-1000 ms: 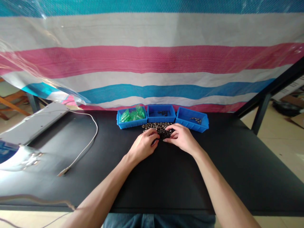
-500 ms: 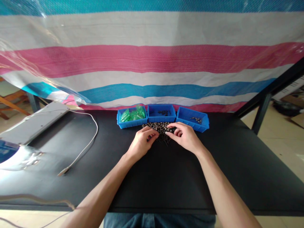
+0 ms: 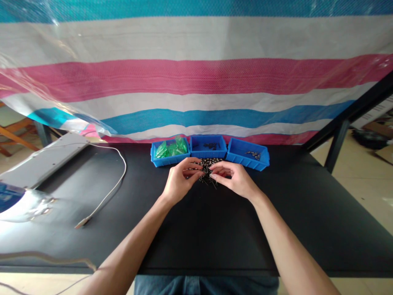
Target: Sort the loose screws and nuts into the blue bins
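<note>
A heap of small dark, screw-like metal pieces with shiny ends point(image 3: 209, 164) lies on the black table in front of the blue bins. At its left edge is my left hand point(image 3: 181, 178), fingers curved, thumb apart from them. My right hand point(image 3: 235, 178) reaches in from the right, its fingers stretched over the heap and its thumb lower down. Both hands touch or nearly touch the pieces, and I see nothing held in either. The fingers hide part of the heap's sides.
Behind the heap stand a blue bin of green translucent pieces point(image 3: 154, 157), a middle blue bin with dark small parts point(image 3: 201, 154) and a right blue bin with a few metal parts point(image 3: 245, 159). A white cable point(image 3: 124, 172) and a grey metal box point(image 3: 46, 162) lie left. A striped sheet point(image 3: 196, 78) hangs behind.
The right hand has shifted slightly left and its fingers have straightened. The left hand's thumb and fingers have spread apart. Both hands now flank the heap more closely.
</note>
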`<state>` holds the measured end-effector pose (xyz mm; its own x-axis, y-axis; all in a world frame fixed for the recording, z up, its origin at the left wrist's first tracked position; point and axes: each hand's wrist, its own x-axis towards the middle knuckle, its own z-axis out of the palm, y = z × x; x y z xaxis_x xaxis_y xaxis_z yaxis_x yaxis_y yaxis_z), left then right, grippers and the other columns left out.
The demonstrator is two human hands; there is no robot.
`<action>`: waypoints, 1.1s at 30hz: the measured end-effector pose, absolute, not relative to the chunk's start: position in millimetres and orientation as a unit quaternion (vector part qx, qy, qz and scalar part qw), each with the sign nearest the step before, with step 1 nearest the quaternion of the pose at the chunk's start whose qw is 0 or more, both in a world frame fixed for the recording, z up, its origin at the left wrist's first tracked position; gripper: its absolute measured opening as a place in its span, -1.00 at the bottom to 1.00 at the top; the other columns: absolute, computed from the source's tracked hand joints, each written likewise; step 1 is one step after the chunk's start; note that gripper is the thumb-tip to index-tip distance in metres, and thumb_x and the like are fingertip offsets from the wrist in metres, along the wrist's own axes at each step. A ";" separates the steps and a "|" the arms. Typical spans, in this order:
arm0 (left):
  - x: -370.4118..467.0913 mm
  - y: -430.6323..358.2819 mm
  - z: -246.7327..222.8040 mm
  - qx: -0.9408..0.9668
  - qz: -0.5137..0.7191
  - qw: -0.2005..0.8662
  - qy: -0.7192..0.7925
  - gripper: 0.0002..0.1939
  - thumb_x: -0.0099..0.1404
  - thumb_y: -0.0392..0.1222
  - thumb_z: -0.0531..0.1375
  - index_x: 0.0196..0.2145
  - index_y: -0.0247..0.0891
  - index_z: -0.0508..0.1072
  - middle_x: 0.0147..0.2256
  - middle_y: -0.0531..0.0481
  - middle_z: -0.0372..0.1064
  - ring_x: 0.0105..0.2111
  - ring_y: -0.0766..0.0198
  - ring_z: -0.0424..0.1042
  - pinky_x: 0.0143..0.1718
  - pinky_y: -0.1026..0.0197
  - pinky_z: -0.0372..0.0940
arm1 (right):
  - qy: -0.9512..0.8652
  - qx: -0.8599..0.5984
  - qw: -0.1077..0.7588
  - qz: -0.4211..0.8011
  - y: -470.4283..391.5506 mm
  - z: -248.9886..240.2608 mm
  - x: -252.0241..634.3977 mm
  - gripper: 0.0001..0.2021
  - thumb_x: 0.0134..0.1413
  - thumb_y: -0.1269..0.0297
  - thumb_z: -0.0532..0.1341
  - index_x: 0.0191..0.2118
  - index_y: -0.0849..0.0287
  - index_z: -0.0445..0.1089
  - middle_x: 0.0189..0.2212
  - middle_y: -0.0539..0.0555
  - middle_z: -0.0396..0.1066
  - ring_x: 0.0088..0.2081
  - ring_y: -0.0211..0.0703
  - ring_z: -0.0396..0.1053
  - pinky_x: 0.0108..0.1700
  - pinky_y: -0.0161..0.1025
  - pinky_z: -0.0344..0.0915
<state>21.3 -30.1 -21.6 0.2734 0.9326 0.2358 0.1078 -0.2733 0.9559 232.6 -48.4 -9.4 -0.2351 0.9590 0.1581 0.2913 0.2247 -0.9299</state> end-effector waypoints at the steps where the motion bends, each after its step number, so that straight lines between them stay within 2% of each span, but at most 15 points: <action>1: 21.0 -29.8 -21.8 0.661 0.453 0.450 0.394 -0.68 0.24 -0.18 0.34 -0.06 -0.26 0.46 -0.23 -0.08 0.58 -0.22 0.16 0.62 -0.14 0.14 0.55 | -0.668 -0.467 0.408 0.410 -48.3 -9.5 232.6 -0.77 0.07 0.19 0.38 -0.17 0.17 0.53 -0.28 0.09 0.58 -0.31 -0.12 0.53 -0.21 -0.20 0.49; 6: 20.2 -29.1 -23.2 0.667 0.448 0.445 0.396 -0.67 0.23 -0.15 0.34 -0.06 -0.25 0.45 -0.26 -0.05 0.56 -0.26 0.17 0.63 -0.17 0.14 0.57 | -0.668 -0.472 0.413 0.401 -47.9 -10.0 233.4 -0.77 0.07 0.19 0.38 -0.17 0.16 0.54 -0.29 0.09 0.59 -0.31 -0.11 0.54 -0.23 -0.21 0.49; 12: 18.8 -29.3 -23.1 0.665 0.434 0.487 0.363 -0.71 0.28 -0.17 0.30 -0.11 -0.21 0.30 -0.25 0.01 0.49 -0.31 0.23 0.62 -0.21 0.18 0.56 | -0.673 -0.483 0.389 0.402 -49.4 -9.2 231.7 -0.79 0.06 0.20 0.36 -0.20 0.17 0.59 -0.35 0.08 0.58 -0.41 -0.15 0.48 -0.35 -0.24 0.43; 17: 18.3 -29.0 -24.7 0.701 0.442 0.448 0.337 -0.78 0.30 -0.19 0.28 -0.17 -0.22 0.30 -0.23 0.05 0.36 -0.27 0.32 0.56 -0.15 0.20 0.55 | -0.672 -0.484 0.386 0.407 -49.0 -11.2 231.8 -0.82 0.05 0.17 0.38 -0.30 0.18 0.58 -0.42 0.06 0.55 -0.46 -0.17 0.44 -0.41 -0.26 0.36; 20: 18.3 -29.6 -24.6 0.705 0.436 0.455 0.325 -0.78 0.31 -0.19 0.27 -0.17 -0.22 0.29 -0.22 0.05 0.34 -0.28 0.33 0.54 -0.12 0.16 0.55 | -0.669 -0.476 0.393 0.414 -48.1 -13.8 232.5 -0.79 0.05 0.16 0.38 -0.24 0.18 0.56 -0.38 0.07 0.56 -0.44 -0.18 0.45 -0.41 -0.28 0.36; 29: 19.0 -31.9 -22.5 0.704 0.429 0.472 0.313 -0.78 0.31 -0.22 0.28 -0.20 -0.24 0.27 -0.23 0.05 0.33 -0.27 0.31 0.55 -0.16 0.18 0.55 | -0.625 -0.445 0.395 0.506 -50.1 -12.0 228.0 -0.70 -0.02 0.15 0.42 -0.18 0.23 0.58 -0.38 0.10 0.57 -0.44 -0.17 0.48 -0.44 -0.28 0.41; 33: 19.1 -30.9 -25.6 0.711 0.430 0.462 0.312 -0.77 0.31 -0.22 0.27 -0.17 -0.22 0.27 -0.18 0.01 0.34 -0.22 0.28 0.54 -0.15 0.16 0.54 | -0.614 -0.435 0.387 0.532 -50.5 -9.3 229.4 -0.73 -0.07 0.15 0.45 -0.28 0.24 0.58 -0.47 0.07 0.54 -0.51 -0.22 0.44 -0.44 -0.27 0.41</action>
